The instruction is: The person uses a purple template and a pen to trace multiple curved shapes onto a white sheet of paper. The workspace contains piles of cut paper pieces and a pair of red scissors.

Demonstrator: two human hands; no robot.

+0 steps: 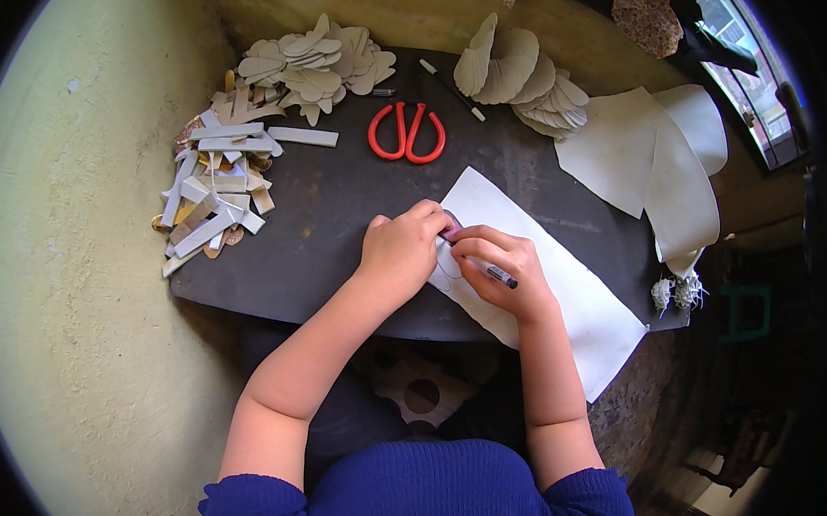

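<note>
Sheet (pixel 562 284) and pen (pixel 498 275) both slant from far left to near right, the sheet overhanging the worktop's (pixel 329 234) near edge. The right hand's (pixel 524 285) fingers clamp the pen, hiding its tip; whether the left hand's (pixel 399 245) fingers grip anything, I cannot tell. Scissors (pixel 414 131) lie beyond, strips (pixel 230 183) leftward. The sheet is white, with curved outlines.

And here the tip of the pen (pixel 500 274) is hidden by the right hand (pixel 527 282); a pinkish piece (pixel 453 229) is half covered by the left hand (pixel 402 246), its shape left unclear; the white sheet (pixel 586 292) is partly masked; the blue top (pixel 424 488) is cropped below, patterned cloth (pixel 648 17) above; a green object (pixel 746 313) is blurred by gloom.
</note>
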